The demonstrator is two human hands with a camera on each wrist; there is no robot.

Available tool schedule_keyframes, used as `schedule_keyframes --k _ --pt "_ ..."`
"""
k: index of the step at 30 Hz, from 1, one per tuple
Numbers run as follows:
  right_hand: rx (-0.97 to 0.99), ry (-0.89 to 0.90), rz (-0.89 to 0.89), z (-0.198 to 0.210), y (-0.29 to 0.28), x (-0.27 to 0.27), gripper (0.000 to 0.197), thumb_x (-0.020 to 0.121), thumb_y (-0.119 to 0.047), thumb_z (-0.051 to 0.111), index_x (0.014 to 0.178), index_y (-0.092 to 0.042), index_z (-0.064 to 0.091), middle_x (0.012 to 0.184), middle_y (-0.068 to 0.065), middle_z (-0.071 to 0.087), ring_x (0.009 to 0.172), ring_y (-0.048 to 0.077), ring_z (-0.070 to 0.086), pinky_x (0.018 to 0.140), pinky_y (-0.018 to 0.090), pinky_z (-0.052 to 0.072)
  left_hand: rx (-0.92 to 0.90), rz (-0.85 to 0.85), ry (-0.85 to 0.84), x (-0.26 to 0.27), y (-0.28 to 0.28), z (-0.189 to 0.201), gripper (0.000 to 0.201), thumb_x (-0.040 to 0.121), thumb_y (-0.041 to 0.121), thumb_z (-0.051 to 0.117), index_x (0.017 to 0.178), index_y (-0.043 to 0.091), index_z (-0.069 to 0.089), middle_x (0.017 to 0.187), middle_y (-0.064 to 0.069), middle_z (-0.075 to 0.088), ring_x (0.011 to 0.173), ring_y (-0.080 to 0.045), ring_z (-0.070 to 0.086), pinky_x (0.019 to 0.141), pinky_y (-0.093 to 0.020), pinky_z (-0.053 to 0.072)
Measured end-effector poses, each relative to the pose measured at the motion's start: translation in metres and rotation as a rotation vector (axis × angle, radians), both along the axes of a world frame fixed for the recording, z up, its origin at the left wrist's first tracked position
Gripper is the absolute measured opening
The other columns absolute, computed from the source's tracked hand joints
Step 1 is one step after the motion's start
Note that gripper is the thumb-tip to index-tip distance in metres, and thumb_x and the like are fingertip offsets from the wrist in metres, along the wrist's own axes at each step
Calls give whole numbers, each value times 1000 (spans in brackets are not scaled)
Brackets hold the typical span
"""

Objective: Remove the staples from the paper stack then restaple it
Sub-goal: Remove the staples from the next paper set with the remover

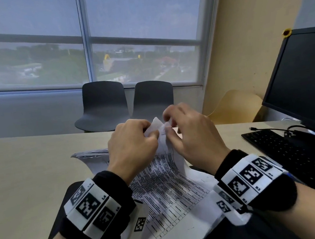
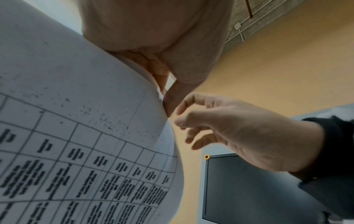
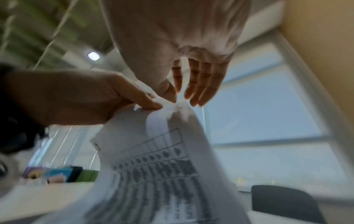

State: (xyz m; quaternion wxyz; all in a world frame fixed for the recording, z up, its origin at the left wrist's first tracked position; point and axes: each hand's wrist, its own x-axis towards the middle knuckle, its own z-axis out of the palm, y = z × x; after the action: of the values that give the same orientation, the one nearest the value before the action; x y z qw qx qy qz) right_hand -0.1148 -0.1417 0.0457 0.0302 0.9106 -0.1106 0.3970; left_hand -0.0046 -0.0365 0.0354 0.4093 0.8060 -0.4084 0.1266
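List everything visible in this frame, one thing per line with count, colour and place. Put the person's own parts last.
paper stack: one, white with a black printed table, lifted off the desk, top corner raised between both hands
desk: one, beige, under the papers
chairs: two, dark grey, behind the desk below the window
window: one, grey frame, far wall
monitor: one, black, screen off, right side of the desk
keyboard: one, black, in front of the monitor
wrist bands: two, black and white with markers, one on each wrist
left hand: pinches the raised paper corner
right hand: fingers curled at the same corner; its grip is unclear
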Motion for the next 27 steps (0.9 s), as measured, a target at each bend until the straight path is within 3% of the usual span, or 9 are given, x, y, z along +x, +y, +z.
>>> schedule_keyframes --k 3,6,9,11,16,19,22,24,27 --pt "-281 88 -47 4 0 -4 10 92 -23 59 86 -15 58 83 2 50 66 18 46 47 28 31 -4 -14 4 1 -1 -1 27 90 35 61 77 16 74 63 2 66 63 -19 60 54 -32 49" --pt "-364 157 -59 6 -1 -4 12 90 -21 61 81 -13 58 80 4 53 64 22 52 50 28 25 9 -17 -27 1 -2 -3 30 91 37 58 76 16 74 63 1 67 63 -20 61 55 -34 51" --pt "-373 275 -76 8 2 -3 9 81 -19 66 79 -14 58 78 4 55 64 24 57 51 30 27 38 -52 -60 -1 -1 -3 34 93 41 57 75 17 73 61 0 67 61 -20 60 51 -30 45" --pt "-357 321 -106 11 6 -2 9 79 -21 67 79 -14 60 77 4 57 65 24 58 50 30 27 56 -81 -72 -3 0 -2 32 92 40 58 77 16 74 62 0 67 62 -20 61 52 -33 49" --pt "-170 227 -167 11 21 -2 10 79 -22 66 76 -13 62 77 3 57 65 24 59 49 28 27 22 -95 -82 -5 2 3 30 92 35 61 73 15 72 60 -1 66 63 -22 59 56 -35 50" --pt "76 232 -190 15 22 -2 14 83 -26 59 79 -15 68 83 5 65 77 29 62 61 29 36 15 -79 -155 -8 3 0 28 87 33 56 72 16 72 59 -1 65 63 -25 59 55 -36 51" --pt "515 170 -181 23 9 -2 27 80 -29 60 64 -8 68 68 14 69 71 32 65 65 34 52 17 -71 -312 -15 4 -3 26 86 32 58 68 13 63 58 1 59 60 -28 54 49 -30 36" --pt "959 63 -60 27 2 -2 26 81 -16 62 59 -3 66 58 15 63 51 26 59 55 34 57 0 -62 -392 -18 7 -1 25 86 30 62 67 14 58 59 5 52 59 -26 52 50 -29 31" --pt "1465 -4 75 31 0 -7 9 83 4 59 75 4 64 65 15 59 42 13 48 46 24 54 -29 -52 -419 -20 8 0 23 86 27 64 67 16 57 61 10 43 57 -22 47 51 -27 29"
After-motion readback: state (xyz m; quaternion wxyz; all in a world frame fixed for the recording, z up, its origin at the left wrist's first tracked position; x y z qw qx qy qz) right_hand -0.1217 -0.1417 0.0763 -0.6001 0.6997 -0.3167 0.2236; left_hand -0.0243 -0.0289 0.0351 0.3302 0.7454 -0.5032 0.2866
